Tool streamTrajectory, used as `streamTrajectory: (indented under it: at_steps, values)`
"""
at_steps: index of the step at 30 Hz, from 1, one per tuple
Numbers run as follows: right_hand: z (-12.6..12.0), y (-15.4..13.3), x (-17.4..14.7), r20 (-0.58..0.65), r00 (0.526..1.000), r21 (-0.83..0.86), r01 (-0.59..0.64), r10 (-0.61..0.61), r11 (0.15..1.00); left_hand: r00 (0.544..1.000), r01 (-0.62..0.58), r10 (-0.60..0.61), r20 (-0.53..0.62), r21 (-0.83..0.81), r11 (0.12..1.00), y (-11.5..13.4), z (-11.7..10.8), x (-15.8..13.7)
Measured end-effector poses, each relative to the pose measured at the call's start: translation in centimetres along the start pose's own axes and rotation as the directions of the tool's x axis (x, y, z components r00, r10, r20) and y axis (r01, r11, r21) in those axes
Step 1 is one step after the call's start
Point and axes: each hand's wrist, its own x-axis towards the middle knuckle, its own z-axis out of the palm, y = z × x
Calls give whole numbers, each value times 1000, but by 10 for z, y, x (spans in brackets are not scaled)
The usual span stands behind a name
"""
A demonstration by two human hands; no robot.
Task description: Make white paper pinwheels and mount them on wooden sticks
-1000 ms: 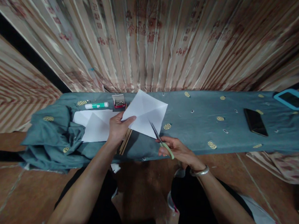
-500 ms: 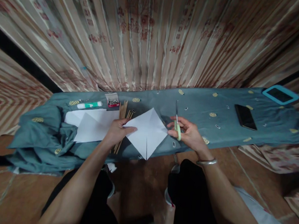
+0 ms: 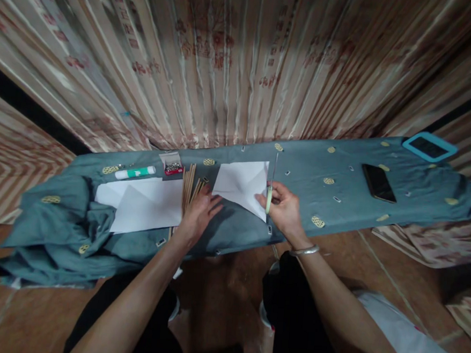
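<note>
Scissors with pale green handles point(image 3: 269, 200) hang on my right hand point(image 3: 285, 209), their blades pointing up and away from me. The thumb and fingers of that hand also pinch the right edge of a white sheet of paper point(image 3: 241, 179), which is turned square to me and bends upward at the lower right. My left hand point(image 3: 200, 213) is open, fingers apart, just off the paper's lower left corner. Beneath and behind the left hand lie several thin wooden sticks point(image 3: 188, 184), partly covered by it.
More white sheets point(image 3: 148, 205) lie on the left of the cloth-covered bench point(image 3: 306, 197). A glue stick point(image 3: 134, 172) and a small red box of metal bits point(image 3: 173, 168) sit behind them. To the right are a black phone point(image 3: 379, 182) and a blue-framed tablet point(image 3: 430, 146).
The paper has turned from a diamond to a squarer position, and its slit no longer shows. My left hand has let go of it. The right hand keeps the scissors and paper.
</note>
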Motion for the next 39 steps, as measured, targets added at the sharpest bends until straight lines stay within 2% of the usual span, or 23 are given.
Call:
streamTrajectory:
  at_steps: [3, 5, 10, 17, 22, 25, 27, 30, 32, 33, 35, 39]
  values:
    - [9, -2, -2, -47, 999, -73, 13, -17, 997, 993, 20, -29, 114, 81, 997, -11, 14, -10]
    - [16, -5, -5, -31, 999, -97, 29, -32, 995, 993, -2, -12, 118, 117, 993, -16, 23, -14]
    - [31, -6, -11, 40, 999, -41, 5, -3, 999, 992, -51, 71, -101, 182, 982, -17, 29, -12]
    - [40, -4, -12, 142, 983, 265, -151, 116, 952, 939, -162, 207, -273, 181, 970, -13, 16, -2]
    - [42, -12, -20, 278, 950, 298, -224, 140, 928, 930, -213, 277, -243, 259, 942, -5, 3, 11]
    - [40, -19, -31, 398, 907, 253, -255, 140, 933, 895, -282, 369, -251, 321, 904, 7, -8, 19]
    - [40, -23, -42, 507, 851, 217, -276, 133, 936, 867, -307, 413, -279, 354, 883, 16, -15, 23]
    - [42, -25, -58, 682, 712, 151, -364, 170, 919, 825, -327, 462, -326, 391, 860, 26, -24, 27]
    - [44, -24, -67, 764, 615, 115, -426, 194, 898, 811, -332, 487, -325, 429, 840, 28, -28, 28]
    - [45, -24, -70, 789, 582, 105, -443, 197, 891, 810, -333, 494, -316, 446, 831, 29, -29, 28]
    - [47, -23, -73, 805, 561, 103, -449, 191, 887, 812, -333, 501, -300, 466, 819, 27, -28, 28]
    - [49, -21, -71, 789, 586, 123, -442, 183, 888, 826, -324, 487, -285, 468, 823, 22, -24, 26]
